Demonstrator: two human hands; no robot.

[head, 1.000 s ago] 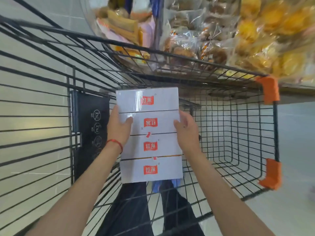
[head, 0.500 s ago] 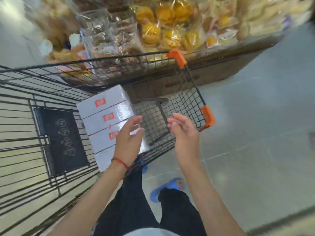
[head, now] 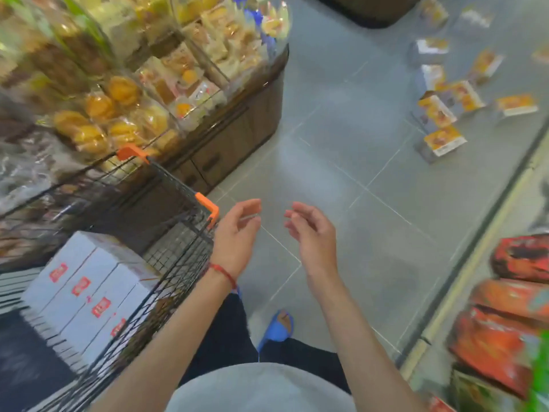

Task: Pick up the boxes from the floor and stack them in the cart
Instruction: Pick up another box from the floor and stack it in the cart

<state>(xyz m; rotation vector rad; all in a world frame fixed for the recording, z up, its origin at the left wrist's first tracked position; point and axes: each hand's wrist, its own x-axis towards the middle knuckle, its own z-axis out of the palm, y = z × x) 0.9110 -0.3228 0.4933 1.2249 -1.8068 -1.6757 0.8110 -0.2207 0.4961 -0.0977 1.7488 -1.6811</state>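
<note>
Four white boxes (head: 86, 281) lie side by side in the wire shopping cart (head: 178, 263) at lower left. Each carries a small red label (head: 80, 286) with pale characters too blurred to read. More boxes (head: 444, 141), printed in yellow and orange, lie scattered on the grey tiled floor (head: 341, 150) at upper right, well apart from the cart; their print is smeared and illegible.

Both hands hang over the floor just right of the cart's orange corner guard (head: 208, 206). The left hand (head: 237, 233), with a red string (head: 224, 273) at the wrist, and the right hand (head: 312, 233) have loosely curled fingers and hold nothing.

The bagged buns on the display stand (head: 124, 93) and the orange packets (head: 505, 304) at right are blurred, and the frame edge cuts them off. A blue slipper (head: 279, 327) peeks out below.
</note>
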